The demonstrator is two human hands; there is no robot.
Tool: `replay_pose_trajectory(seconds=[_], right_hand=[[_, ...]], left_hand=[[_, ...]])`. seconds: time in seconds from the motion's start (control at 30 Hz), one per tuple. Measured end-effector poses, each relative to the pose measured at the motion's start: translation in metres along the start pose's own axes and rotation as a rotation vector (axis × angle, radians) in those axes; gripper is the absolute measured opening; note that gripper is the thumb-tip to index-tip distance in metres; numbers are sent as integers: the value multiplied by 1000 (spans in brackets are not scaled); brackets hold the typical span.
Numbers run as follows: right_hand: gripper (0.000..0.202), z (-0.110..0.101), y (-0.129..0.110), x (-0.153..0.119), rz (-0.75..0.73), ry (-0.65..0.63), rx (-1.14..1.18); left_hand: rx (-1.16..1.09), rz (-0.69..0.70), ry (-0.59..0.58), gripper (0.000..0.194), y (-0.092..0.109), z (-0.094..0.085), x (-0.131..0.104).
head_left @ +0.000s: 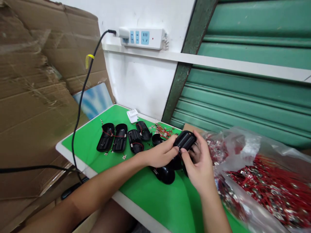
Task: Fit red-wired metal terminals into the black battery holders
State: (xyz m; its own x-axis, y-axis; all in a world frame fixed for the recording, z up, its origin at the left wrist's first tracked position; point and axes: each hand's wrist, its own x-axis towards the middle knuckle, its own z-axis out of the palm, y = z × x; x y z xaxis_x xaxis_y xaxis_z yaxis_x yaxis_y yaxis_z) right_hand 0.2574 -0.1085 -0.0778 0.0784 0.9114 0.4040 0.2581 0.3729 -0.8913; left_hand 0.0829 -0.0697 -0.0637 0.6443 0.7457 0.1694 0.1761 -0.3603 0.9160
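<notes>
Both hands hold one black plastic case [185, 139] above the right part of the green table [155, 207]. My left hand [163, 151] pinches its left side, fingertips on the near edge. My right hand [199, 160] grips the right end, thumb at the near edge and fingers around the far side. Whatever small part lies between the fingertips is too small to make out. Under the hands lie more black cases, one of them a rounded black shell [165, 175]. Several black cases with red wires [120, 137] lie left of the hands.
Loose red wires with metal tabs [164, 130] and a folded white paper [132, 115] lie at the table's back. A clear plastic bag [245, 155] of red wires stands at right. Cardboard [48, 97] and a black cable [84, 87] are at left, a power strip [145, 38] above.
</notes>
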Motion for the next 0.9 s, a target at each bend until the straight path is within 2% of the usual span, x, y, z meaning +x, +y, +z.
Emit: replay_pose_trajectory(seconds=[0.37,0.57,0.9], right_hand=[[66,10,-2,-5,1,6,33],[68,15,2,-7,-29,41,28],[68,15,1,-7,28,29,70]], left_hand=[[38,37,-4,30,-1,-1,1],[7,82,26,36,0,-1,1],[24,26,4,27,-1,-3,1]])
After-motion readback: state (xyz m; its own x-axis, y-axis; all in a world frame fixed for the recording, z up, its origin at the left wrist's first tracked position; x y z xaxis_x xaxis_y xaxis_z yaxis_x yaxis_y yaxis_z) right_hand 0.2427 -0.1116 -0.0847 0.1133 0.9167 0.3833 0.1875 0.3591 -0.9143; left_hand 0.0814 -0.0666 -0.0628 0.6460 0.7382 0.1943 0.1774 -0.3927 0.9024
